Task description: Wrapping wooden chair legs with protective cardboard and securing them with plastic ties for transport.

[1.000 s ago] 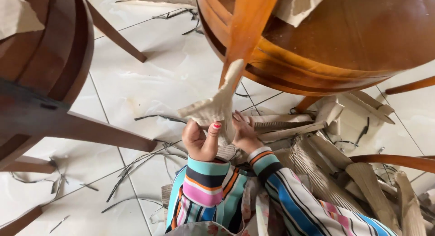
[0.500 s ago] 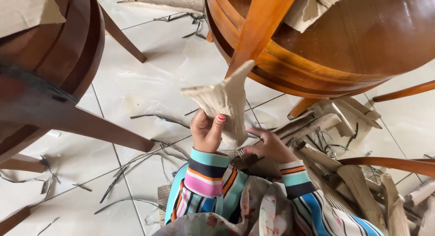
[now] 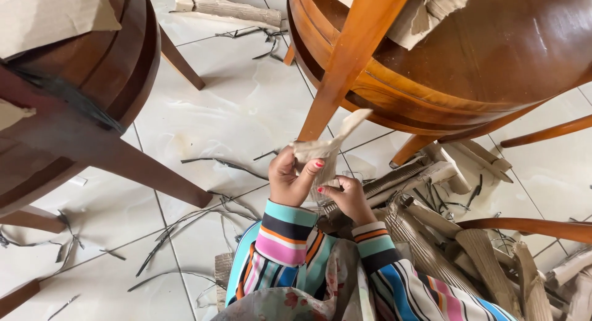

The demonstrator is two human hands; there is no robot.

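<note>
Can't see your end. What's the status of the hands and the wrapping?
Left hand and right hand both grip the cardboard wrapping strip. Strip hangs at the orange chair leg. Torn cardboard pile alongside.

One camera only, worn on my head, facing steeply down and slightly forward over my forearms. It sits close: my left hand (image 3: 290, 180) and right hand (image 3: 348, 197) fall just below centre frame, my striped sleeves (image 3: 290, 247) cut off by the bottom edge. The white tiled floor (image 3: 246, 105) fills the middle. The light wooden chair (image 3: 431, 62) crowds the upper right, the dark wooden chair (image 3: 74, 93) the upper left, both cropped by the frame. Cardboard scraps (image 3: 468, 247) occupy the lower right corner. No second view overlaps this one.
</note>
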